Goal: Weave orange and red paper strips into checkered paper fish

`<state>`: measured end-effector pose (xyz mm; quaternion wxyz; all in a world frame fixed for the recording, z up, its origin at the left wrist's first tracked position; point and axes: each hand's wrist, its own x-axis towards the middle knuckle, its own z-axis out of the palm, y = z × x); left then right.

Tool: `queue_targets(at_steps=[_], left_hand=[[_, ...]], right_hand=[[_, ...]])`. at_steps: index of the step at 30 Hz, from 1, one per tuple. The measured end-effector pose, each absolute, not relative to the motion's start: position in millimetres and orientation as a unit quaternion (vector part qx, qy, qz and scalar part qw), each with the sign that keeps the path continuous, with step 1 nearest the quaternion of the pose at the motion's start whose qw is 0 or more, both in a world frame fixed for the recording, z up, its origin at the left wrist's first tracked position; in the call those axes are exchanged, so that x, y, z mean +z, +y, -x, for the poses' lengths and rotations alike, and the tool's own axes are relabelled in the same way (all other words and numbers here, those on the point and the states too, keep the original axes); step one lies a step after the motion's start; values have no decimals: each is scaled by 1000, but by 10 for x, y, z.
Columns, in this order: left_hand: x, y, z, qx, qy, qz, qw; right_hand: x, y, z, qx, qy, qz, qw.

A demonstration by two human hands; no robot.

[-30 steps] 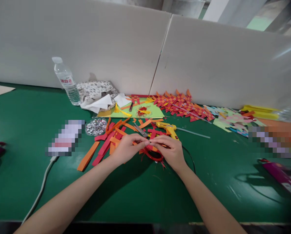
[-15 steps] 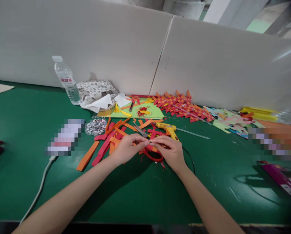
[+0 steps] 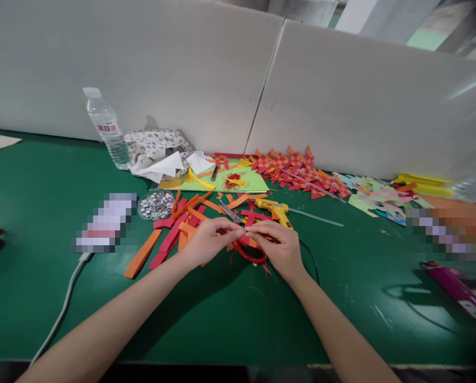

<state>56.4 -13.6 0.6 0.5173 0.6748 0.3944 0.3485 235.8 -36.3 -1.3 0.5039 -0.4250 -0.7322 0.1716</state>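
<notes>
My left hand [image 3: 210, 239] and my right hand [image 3: 278, 243] meet above the table, thumbs and forefingers pinched tip to tip. Whatever small thing sits between the fingertips is too tiny to make out. Under them lies a pair of scissors, its blades [image 3: 230, 211] pointing away and a red handle loop [image 3: 254, 259] showing below the fingers. Orange strips [image 3: 142, 254] and red strips [image 3: 170, 244] are scattered left of and behind my hands. Just beyond my right hand rests a yellow glue gun [image 3: 276, 209] with a clear glue stick [image 3: 318, 217] in its back.
A tub of googly eyes [image 3: 156, 205], a masked phone [image 3: 106, 223] on a cable and a water bottle [image 3: 108, 130] stand left. Woven red-orange fish [image 3: 302, 173] pile up by the partition [image 3: 342, 101]. Green sheets [image 3: 206, 182] hold yellow tassels. A purple device [image 3: 457, 287] lies right.
Both hands keep the same pinch in nearly the same place. The view shifts very slightly; nothing on the table has visibly moved.
</notes>
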Motion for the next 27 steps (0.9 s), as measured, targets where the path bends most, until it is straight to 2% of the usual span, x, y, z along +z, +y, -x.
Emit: queue_targets(at_steps=[27], left_hand=[[-4,-131,-560,354,389,-666,530]], right_hand=[[18,-393,-2341,168,-730,426,507]])
